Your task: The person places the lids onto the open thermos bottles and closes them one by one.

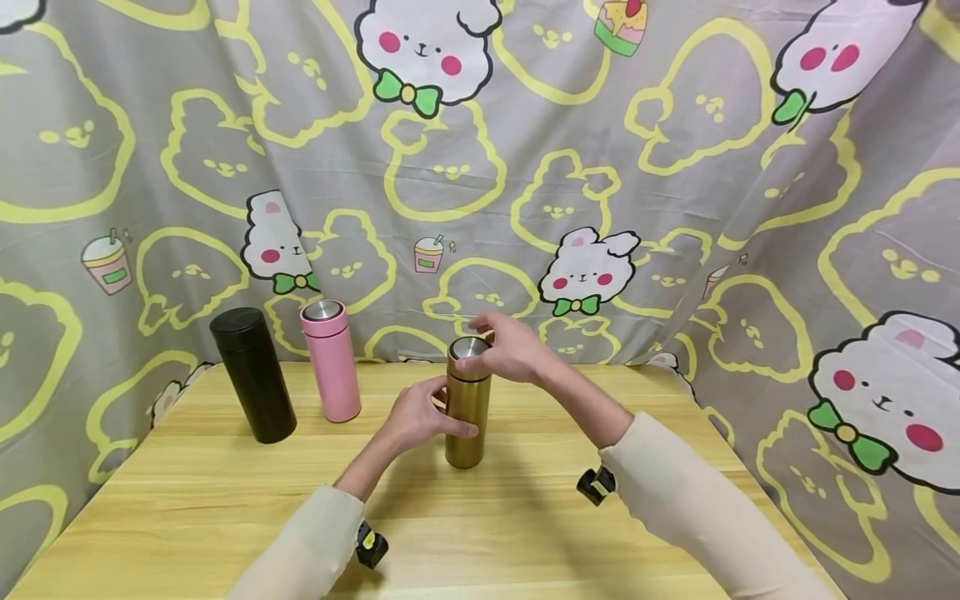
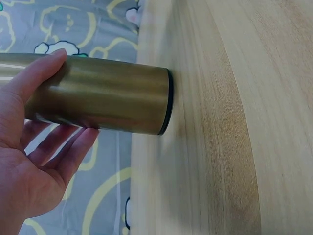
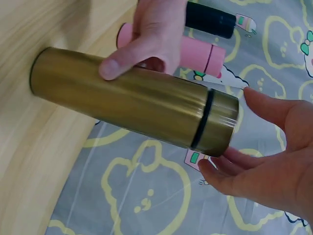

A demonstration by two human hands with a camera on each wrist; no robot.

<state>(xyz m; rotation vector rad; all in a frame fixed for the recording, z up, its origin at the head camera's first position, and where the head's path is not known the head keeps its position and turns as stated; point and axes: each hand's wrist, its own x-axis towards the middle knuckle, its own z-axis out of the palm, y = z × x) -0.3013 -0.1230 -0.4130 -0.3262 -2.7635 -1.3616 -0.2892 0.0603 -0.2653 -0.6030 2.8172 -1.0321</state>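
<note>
A gold thermos bottle (image 1: 467,417) with a silver-topped lid (image 1: 468,348) stands upright on the wooden table. My left hand (image 1: 420,414) holds its body from the left, the thumb across the near side. In the left wrist view the fingers (image 2: 73,152) reach along the opposite side of the gold body. Over the lid, my right hand (image 1: 510,350) has its thumb and fingers spread. From the right wrist, that hand (image 3: 274,156) shows its fingertips right at the lid's edge, on either side of it, not closed round it. The lid sits on the bottle.
A black thermos (image 1: 255,375) and a pink thermos (image 1: 332,362) stand upright at the back left of the table (image 1: 225,517). Behind the table and along its sides hangs a grey cartoon-printed curtain (image 1: 480,225).
</note>
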